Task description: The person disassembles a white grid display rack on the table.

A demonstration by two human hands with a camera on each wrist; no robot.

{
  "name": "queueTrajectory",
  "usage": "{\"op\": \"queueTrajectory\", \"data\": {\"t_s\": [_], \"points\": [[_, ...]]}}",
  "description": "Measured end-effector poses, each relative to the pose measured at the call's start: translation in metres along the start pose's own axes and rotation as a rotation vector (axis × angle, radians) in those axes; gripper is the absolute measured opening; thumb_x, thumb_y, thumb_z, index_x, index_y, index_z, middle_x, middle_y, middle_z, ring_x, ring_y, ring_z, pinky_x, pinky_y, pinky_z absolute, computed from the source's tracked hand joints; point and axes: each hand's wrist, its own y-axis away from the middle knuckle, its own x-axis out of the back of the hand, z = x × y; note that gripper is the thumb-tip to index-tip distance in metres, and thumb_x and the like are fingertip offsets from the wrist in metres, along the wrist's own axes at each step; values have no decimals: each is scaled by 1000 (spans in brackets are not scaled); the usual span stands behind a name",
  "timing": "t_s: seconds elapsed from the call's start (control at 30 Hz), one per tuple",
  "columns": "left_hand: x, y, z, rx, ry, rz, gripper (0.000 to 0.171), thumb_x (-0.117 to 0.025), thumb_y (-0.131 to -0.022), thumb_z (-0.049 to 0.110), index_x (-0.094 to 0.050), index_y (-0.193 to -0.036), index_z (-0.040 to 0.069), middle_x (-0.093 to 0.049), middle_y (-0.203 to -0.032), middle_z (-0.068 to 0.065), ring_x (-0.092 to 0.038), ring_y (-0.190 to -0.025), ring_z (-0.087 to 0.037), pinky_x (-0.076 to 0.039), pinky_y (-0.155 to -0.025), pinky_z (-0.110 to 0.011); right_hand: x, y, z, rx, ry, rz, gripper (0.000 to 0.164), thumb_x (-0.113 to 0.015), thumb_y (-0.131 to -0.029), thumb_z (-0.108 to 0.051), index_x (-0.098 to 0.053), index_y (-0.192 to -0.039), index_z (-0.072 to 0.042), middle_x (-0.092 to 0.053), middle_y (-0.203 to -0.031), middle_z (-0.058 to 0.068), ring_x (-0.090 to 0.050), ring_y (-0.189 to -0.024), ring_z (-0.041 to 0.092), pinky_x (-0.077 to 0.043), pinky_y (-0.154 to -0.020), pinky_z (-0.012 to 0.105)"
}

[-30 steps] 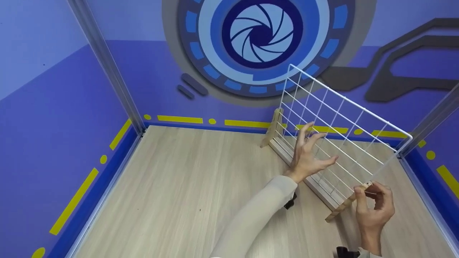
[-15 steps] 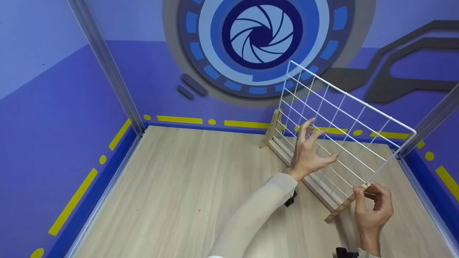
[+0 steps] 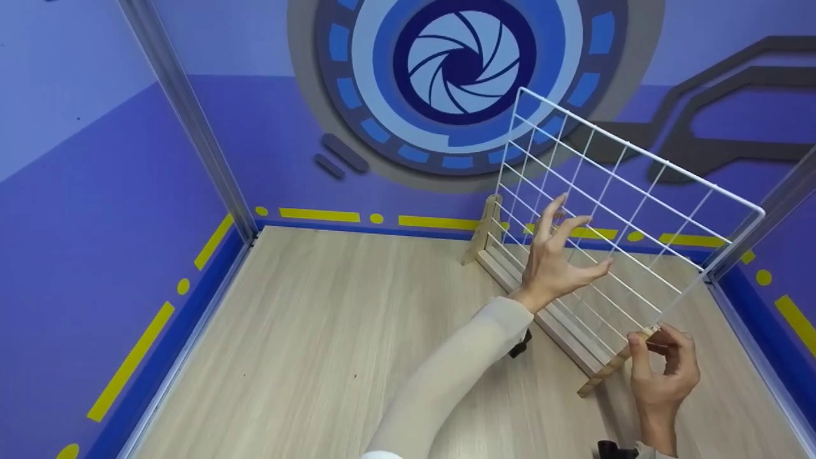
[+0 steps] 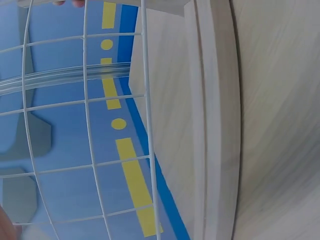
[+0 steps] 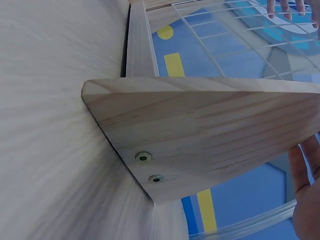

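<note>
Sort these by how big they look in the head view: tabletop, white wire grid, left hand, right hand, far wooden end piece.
Largest to smallest:
1. Tabletop
2. White wire grid
3. Left hand and right hand: too alike to rank
4. Far wooden end piece

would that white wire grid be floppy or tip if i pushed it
The white wire grid would probably stay fairly stiff: its crossing wires sit within an outer wire frame. It looks light for its size, being mostly gaps. Pushed near the top, it might tip, as it rises well above the wooden end piece.
</note>
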Motion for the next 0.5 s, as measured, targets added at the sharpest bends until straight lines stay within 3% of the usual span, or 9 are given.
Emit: {"op": "queueTrajectory", "data": {"t_s": [0.5], "points": [[4,-12,4,19,11,-10,66,-86,-72,45,-61,-126,16,-25,-161,-9,-37,-135,-12,-39,-105,-21,1,0,1,3,-6,-1,38,-73,-70,18,-59,-105,23,-64,-87,17,-64,-79,17,-52,-74,21]]}}
